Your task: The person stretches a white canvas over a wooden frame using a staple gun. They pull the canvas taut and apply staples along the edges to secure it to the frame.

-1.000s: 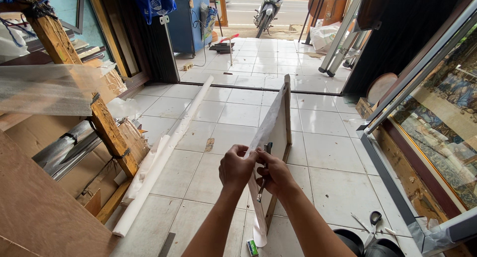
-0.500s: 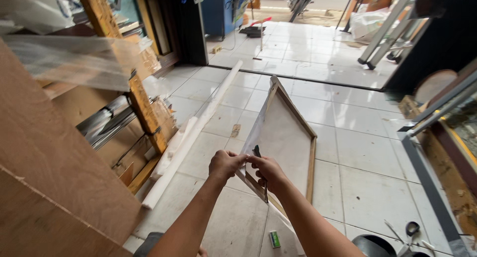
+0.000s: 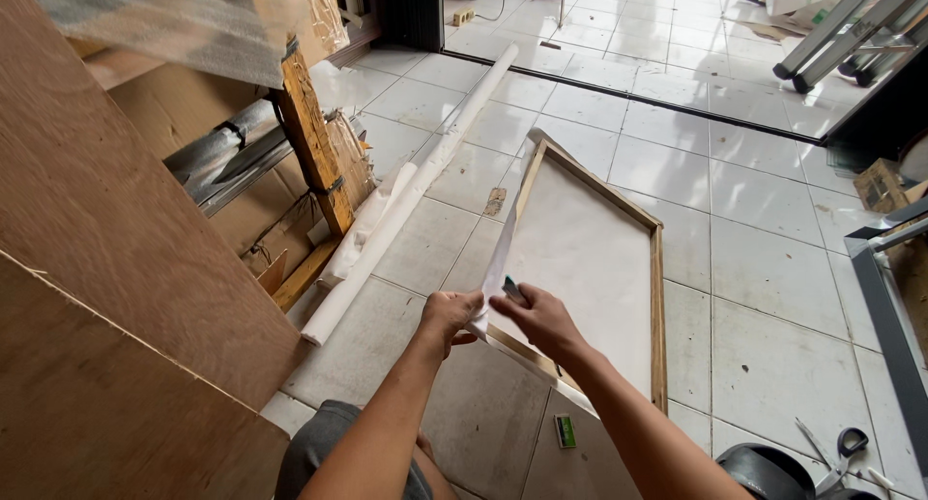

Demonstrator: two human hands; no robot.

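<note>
small box: a flat green and white rectangular pack (image 3: 565, 430) lies on the floor tiles, just below the right hand (image 3: 537, 318) and beside that forearm.
cardboard box: a brown carton (image 3: 881, 184) with a pale label sits at the far right edge, well apart from the right hand.

White tile floor (image 3: 764, 268), glossy, daylight reflecting at far end. Plywood sheets (image 3: 106, 268) leaning just left of grip. Wooden post (image 3: 314, 142) and metal pipes (image 3: 222, 157) beyond, upper left. Long white roll (image 3: 416, 186) on floor, left of grip, running away toward dark door track (image 3: 677, 108). Metal rails (image 3: 836, 31) far upper right. Scissors (image 3: 841, 452) lower right. Small green box (image 3: 565, 430) on tile just below grip.
</note>
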